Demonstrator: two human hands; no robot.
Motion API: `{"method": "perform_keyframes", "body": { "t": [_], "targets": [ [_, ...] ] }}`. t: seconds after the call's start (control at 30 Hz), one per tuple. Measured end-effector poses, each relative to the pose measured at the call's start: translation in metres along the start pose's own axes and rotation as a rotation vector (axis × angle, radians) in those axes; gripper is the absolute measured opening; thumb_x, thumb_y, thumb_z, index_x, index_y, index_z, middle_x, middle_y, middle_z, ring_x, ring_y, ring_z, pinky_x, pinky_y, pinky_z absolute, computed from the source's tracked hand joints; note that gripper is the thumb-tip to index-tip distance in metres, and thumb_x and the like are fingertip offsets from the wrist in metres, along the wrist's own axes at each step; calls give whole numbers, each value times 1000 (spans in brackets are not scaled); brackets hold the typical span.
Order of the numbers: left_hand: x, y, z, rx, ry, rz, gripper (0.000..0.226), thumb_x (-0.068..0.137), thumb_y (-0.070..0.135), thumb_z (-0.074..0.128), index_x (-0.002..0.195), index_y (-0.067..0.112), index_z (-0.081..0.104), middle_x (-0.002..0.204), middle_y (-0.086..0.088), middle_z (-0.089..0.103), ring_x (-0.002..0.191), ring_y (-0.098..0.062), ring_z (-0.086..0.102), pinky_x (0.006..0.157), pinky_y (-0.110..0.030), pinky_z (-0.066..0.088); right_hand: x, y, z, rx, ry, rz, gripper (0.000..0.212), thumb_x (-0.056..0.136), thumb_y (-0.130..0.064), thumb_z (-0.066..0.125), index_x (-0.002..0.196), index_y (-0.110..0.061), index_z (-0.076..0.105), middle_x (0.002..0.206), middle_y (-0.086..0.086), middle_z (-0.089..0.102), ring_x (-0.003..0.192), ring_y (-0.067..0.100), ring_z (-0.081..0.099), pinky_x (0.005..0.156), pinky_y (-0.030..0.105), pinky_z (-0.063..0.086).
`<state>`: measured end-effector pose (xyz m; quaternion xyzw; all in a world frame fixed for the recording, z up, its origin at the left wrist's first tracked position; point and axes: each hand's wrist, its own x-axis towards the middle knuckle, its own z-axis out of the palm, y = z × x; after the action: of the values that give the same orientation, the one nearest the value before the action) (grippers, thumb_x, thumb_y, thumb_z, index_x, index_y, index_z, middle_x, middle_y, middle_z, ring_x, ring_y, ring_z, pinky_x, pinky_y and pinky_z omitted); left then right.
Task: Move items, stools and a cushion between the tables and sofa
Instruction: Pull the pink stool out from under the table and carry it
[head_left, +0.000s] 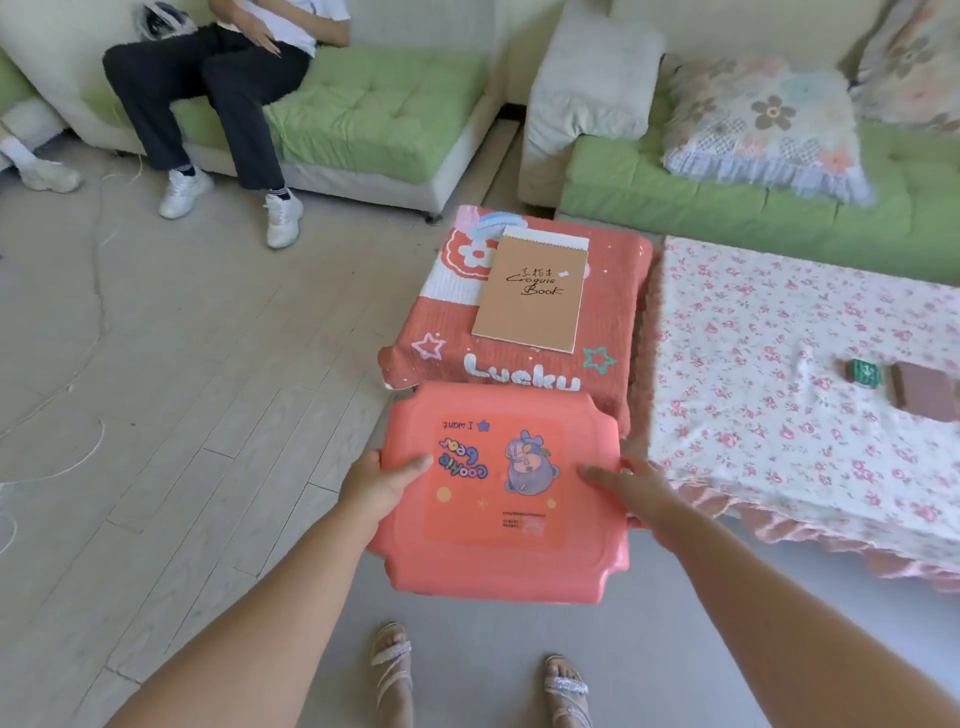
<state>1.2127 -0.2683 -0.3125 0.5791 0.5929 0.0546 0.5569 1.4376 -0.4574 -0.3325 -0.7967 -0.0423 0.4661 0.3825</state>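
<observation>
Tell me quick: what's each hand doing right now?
Left hand: closed on the pink stool, left edge.
Right hand: closed on the same stool, right edge.

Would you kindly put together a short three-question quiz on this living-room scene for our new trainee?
1. True or false: both hands grip the pink stool, the left hand on one side edge and the right hand on the other.
2. What lies on top of the red covered table? A) a brown sketchbook B) a green box C) a cushion
3. Fill in: the floral cushion rests on the green ____.

Key:
1. True.
2. A, the sketchbook; the small green box lies on the flowered tablecloth.
3. Sofa.
</observation>
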Motion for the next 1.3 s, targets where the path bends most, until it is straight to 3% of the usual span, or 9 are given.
{"method": "perform_keyframes", "body": {
  "t": [0.27,0.43,0.57,0.7,0.97,1.2,1.3],
  "targets": [
    [107,-22,-24,179,-149,-12,53,72,41,77,112,12,57,99,-7,65,88,-27,64,80,-39,53,34,28,78,167,157,159,63,74,-31,76,127,-13,46,118,10,57,103,27,59,89,44,51],
    [155,-51,-5,180,-226,-64,70,53,45,78,112,12,58,101,-11,68,90,-30,66,85,-48,54,72,65,110,252,201,256,61,73,-28,77,125,-16,47,112,9,58,99,28,60,89,45,51],
    [192,-87,13,191,-241,-100,67,62,40,82,117,9,57,106,-12,68,92,-30,66,87,-49,53,111,94,125,284,205,302,64,71,-28,78,126,-18,46,112,7,58,96,26,60,82,39,51],
    [237,-132,36,213,-241,-118,78,54,49,73,120,11,57,108,-11,69,95,-30,66,89,-49,53,163,127,144,303,199,326,66,71,-25,78,127,-17,46,106,5,58,86,20,60,73,34,49],
    [323,-232,88,232,-205,-174,78,52,50,72,119,11,57,108,-11,68,97,-30,66,90,-50,52,272,212,185,280,207,374,70,71,-20,79,131,-14,45,116,11,59,100,29,61,88,41,51],
    [377,-290,119,269,-213,-192,75,51,46,72,116,9,59,105,-12,69,92,-27,67,83,-41,53,323,269,215,324,227,423,67,73,-16,77,131,-13,45,103,8,60,90,25,61,79,35,49],
    [387,-301,121,291,-227,-201,75,52,47,71,117,10,59,105,-10,69,92,-26,67,84,-41,54,335,278,222,312,227,423,67,73,-16,77,132,-13,44,107,11,61,95,29,62,85,39,51]
  ]
}}
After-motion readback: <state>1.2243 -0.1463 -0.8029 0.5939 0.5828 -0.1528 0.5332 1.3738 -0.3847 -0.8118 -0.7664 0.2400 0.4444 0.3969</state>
